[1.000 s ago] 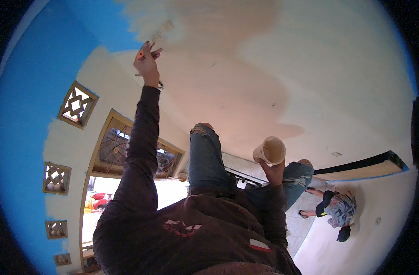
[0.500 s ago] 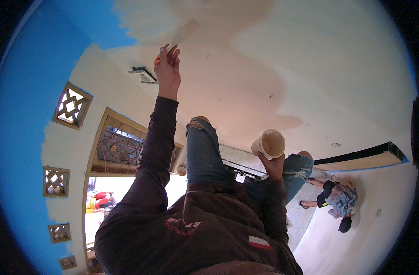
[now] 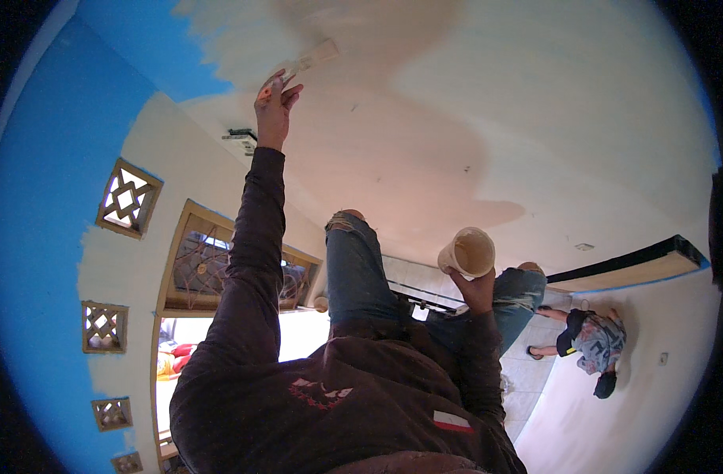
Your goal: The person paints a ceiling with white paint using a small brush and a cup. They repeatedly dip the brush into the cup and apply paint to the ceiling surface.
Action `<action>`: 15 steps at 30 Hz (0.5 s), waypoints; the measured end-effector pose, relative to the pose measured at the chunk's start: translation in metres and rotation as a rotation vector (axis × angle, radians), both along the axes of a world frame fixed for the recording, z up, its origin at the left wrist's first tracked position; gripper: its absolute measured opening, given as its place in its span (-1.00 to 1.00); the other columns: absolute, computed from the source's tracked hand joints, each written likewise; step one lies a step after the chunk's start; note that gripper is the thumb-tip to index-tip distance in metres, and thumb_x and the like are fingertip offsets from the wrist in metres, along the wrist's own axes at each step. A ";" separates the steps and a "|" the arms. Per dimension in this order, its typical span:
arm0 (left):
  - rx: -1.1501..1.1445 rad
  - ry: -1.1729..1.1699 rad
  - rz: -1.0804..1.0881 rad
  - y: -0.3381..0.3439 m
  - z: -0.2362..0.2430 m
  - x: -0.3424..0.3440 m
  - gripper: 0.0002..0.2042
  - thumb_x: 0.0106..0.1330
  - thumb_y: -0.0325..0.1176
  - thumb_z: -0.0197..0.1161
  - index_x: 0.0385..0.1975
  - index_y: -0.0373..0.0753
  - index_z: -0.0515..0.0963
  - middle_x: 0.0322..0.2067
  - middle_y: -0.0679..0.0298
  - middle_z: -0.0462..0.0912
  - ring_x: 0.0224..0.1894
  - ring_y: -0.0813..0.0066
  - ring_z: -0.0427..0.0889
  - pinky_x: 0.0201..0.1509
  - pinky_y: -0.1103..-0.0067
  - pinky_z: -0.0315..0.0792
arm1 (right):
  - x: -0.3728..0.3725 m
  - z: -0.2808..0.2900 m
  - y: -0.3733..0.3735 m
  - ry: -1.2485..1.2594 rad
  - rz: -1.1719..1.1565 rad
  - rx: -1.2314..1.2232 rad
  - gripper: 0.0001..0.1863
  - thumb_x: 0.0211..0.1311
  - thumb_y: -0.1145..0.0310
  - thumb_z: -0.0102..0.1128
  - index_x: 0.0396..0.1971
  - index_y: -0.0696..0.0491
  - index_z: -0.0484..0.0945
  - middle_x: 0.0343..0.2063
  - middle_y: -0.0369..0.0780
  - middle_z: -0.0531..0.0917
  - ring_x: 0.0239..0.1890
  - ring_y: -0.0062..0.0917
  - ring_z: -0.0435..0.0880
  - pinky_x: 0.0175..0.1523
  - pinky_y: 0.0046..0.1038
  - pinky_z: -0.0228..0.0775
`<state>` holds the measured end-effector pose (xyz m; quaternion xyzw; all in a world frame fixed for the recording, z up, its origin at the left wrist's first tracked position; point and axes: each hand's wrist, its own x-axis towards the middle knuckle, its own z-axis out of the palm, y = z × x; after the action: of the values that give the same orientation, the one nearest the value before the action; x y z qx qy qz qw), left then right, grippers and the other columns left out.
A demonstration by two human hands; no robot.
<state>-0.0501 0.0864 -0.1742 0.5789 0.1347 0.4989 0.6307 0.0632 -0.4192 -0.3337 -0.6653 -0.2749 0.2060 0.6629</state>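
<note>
My left hand (image 3: 274,103) is stretched far up and out, its fingers closed round a paintbrush (image 3: 320,54) with a pale, flat head and an orange handle. The brush head lies at or very near the pale painted wall (image 3: 425,150), beside a darker, wet-looking patch; whether it touches I cannot tell. Lower down, in front of my knees, my right hand (image 3: 475,289) grips a whitish plastic tub (image 3: 466,253) from below. The tub is tilted with its mouth toward me, and its inside is coated with pale paint.
Bright blue paint (image 3: 45,158) covers the left, with a ragged edge. There are lattice vent blocks (image 3: 129,197), a grilled window (image 3: 203,261), a small wall fixture (image 3: 241,141) and a dark-edged ledge (image 3: 630,265). Another person (image 3: 594,340) stands at the lower right.
My left hand and the brush have shifted slightly left, and the brush head tilts flatter. The tub has moved slightly right and down; the whole view has shifted a little.
</note>
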 end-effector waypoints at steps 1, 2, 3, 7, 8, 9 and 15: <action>0.023 0.000 0.038 0.003 0.000 -0.005 -0.60 0.49 -0.21 0.15 0.20 -0.32 0.43 0.03 0.13 0.62 -0.18 0.41 0.73 -0.15 0.63 0.61 | 0.000 -0.001 0.000 0.002 -0.006 0.002 -0.29 -0.10 0.38 0.62 0.09 0.21 0.46 0.00 -0.10 0.66 0.07 -0.36 0.65 0.18 -0.30 0.50; 0.047 0.001 0.076 0.005 0.001 -0.011 -0.59 0.48 -0.19 0.19 0.18 -0.32 0.46 0.01 0.14 0.64 -0.21 0.40 0.74 -0.18 0.64 0.61 | -0.001 -0.003 0.000 0.005 -0.011 0.005 -0.30 -0.11 0.40 0.62 0.09 0.21 0.48 -0.01 -0.12 0.66 0.06 -0.37 0.65 0.18 -0.30 0.49; 0.071 0.001 0.114 0.005 0.003 -0.015 -0.58 0.46 -0.16 0.22 0.16 -0.32 0.49 -0.02 0.15 0.65 -0.23 0.40 0.75 -0.21 0.65 0.60 | -0.001 -0.002 0.000 0.012 -0.006 -0.004 -0.30 -0.11 0.40 0.62 0.09 0.21 0.48 -0.01 -0.11 0.66 0.06 -0.37 0.65 0.18 -0.31 0.49; 0.181 0.029 0.352 -0.006 0.010 -0.037 -0.61 0.47 -0.22 0.19 0.15 -0.35 0.50 -0.04 0.12 0.66 -0.28 0.39 0.76 -0.27 0.63 0.61 | -0.001 -0.002 0.001 0.013 0.017 -0.019 -0.26 -0.10 0.34 0.63 0.11 0.22 0.44 -0.01 -0.08 0.66 0.06 -0.34 0.66 0.16 -0.30 0.52; 0.194 -0.014 0.410 -0.011 0.010 -0.038 -0.63 0.48 -0.24 0.18 0.14 -0.36 0.50 -0.05 0.12 0.66 -0.29 0.38 0.77 -0.29 0.62 0.61 | -0.001 -0.003 0.001 0.006 0.023 -0.017 -0.24 -0.10 0.31 0.63 0.12 0.22 0.43 -0.01 -0.07 0.66 0.06 -0.33 0.67 0.15 -0.29 0.53; 0.207 -0.059 0.471 -0.014 0.010 -0.041 -0.64 0.48 -0.26 0.17 0.14 -0.36 0.51 -0.06 0.11 0.66 -0.29 0.37 0.77 -0.31 0.62 0.61 | 0.000 -0.003 0.001 0.004 0.029 -0.024 -0.23 -0.10 0.30 0.63 0.12 0.22 0.42 -0.01 -0.07 0.66 0.06 -0.33 0.67 0.15 -0.29 0.53; 0.148 -0.107 0.420 -0.047 0.002 -0.020 -0.66 0.50 -0.27 0.15 0.12 -0.35 0.52 -0.10 0.13 0.68 -0.32 0.37 0.77 -0.37 0.63 0.59 | 0.000 -0.008 0.002 0.020 0.019 -0.005 -0.23 -0.10 0.30 0.63 0.13 0.21 0.42 0.01 -0.06 0.65 0.08 -0.32 0.66 0.18 -0.27 0.51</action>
<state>-0.0700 0.0398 -0.1723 0.5556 0.1819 0.6578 0.4749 0.0628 -0.4176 -0.3419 -0.6621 -0.2741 0.2197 0.6620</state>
